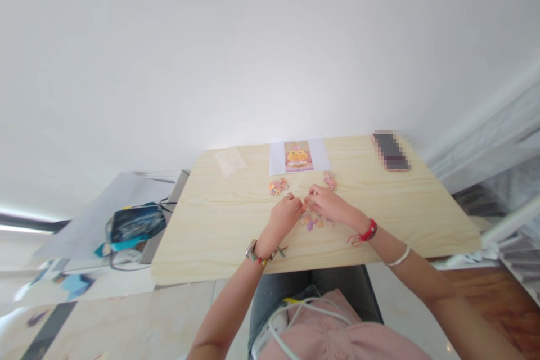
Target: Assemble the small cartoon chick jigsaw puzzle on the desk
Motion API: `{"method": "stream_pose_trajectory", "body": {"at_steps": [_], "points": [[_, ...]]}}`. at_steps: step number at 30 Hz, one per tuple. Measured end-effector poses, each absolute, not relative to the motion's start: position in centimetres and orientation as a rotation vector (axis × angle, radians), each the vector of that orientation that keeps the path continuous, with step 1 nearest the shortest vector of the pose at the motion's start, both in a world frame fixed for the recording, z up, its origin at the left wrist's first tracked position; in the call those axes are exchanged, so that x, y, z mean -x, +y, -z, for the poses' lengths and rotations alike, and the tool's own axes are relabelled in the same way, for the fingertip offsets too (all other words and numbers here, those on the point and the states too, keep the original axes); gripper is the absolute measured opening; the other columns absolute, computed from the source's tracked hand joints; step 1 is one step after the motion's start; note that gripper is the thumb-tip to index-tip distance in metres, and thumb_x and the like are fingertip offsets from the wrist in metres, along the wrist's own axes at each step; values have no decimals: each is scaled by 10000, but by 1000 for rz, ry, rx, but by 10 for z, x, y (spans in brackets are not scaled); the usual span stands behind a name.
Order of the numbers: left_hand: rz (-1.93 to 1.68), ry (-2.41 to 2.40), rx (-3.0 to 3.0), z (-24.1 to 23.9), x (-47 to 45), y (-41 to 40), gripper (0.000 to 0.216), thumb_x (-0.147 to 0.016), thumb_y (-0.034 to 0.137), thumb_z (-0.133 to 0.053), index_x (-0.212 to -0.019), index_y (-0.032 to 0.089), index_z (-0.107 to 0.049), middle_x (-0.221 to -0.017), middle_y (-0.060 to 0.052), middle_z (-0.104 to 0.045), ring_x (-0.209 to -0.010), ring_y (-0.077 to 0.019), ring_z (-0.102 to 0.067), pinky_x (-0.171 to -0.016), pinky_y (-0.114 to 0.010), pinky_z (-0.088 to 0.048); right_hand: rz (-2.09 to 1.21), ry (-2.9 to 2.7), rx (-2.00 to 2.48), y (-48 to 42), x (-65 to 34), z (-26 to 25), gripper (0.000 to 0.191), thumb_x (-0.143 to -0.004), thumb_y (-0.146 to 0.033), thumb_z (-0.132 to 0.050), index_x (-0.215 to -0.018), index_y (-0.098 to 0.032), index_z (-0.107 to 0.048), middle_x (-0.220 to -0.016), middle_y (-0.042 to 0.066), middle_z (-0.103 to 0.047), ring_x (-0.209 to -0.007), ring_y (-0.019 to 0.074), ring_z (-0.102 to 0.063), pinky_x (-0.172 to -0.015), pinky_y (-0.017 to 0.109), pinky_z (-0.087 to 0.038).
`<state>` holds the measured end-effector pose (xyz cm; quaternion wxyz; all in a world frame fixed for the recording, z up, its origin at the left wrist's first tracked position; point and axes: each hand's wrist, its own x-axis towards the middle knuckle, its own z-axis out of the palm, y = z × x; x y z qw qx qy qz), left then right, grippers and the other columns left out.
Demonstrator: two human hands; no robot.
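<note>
Small colourful jigsaw pieces (312, 222) lie in a loose pile on the wooden tabletop (211, 230), right under my fingers. My left hand (287, 215) is at the pile's left side, its fingers bent and pinched together. From the right, my right hand (328, 204) reaches over the same pile with thumb and fingers closed. The fingertips of both hands almost meet; whatever they grip is too small to make out. Beyond the left hand sits a second cluster of jigsaw pieces (279, 186). A third cluster of pinkish pieces (330, 180) lies just past the right hand.
A printed sheet (298, 156) with a yellow figure lies against the wall. To its left is a clear plastic bag (230, 161); a phone (392, 151) rests at the back right. A dark bag (137, 225) sits on a lower surface left of the table.
</note>
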<state>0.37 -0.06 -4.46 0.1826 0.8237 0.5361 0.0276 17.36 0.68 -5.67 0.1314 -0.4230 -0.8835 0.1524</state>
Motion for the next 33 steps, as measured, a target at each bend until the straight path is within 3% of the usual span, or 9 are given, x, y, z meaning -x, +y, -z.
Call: {"method": "stream_pose_trajectory", "body": {"at_steps": [9, 24, 33], "points": [[-128, 1558, -2315, 51, -3, -3, 180, -835, 251, -442, -880, 180, -601, -941, -58, -529, -825, -146, -556, -693, -238, -426, -443, -2555, 1157, 20, -178, 69, 49, -776, -153, -553, -771, -144, -602, -841, 47, -527, -768, 135, -523, -703, 256, -401], [-450, 1690, -2306, 43, 26, 14, 127, -826, 226, -476, -856, 182, -591, -918, -51, -553, -829, -149, -555, -717, -240, -428, -297, -2478, 987, 47, -152, 52, 115, -815, -210, -526, -773, -144, -611, -794, 42, -527, -750, 139, -499, -694, 268, -388], [-416, 1885, -2227, 41, 48, 46, 157, -819, 217, -477, -913, 172, -594, -912, -54, -540, -824, -149, -558, -745, -254, -428, -223, -2513, 1062, 82, -113, 61, 191, -823, -259, -520, -751, -115, -621, -773, 49, -506, -744, 137, -474, -670, 260, -369]]}}
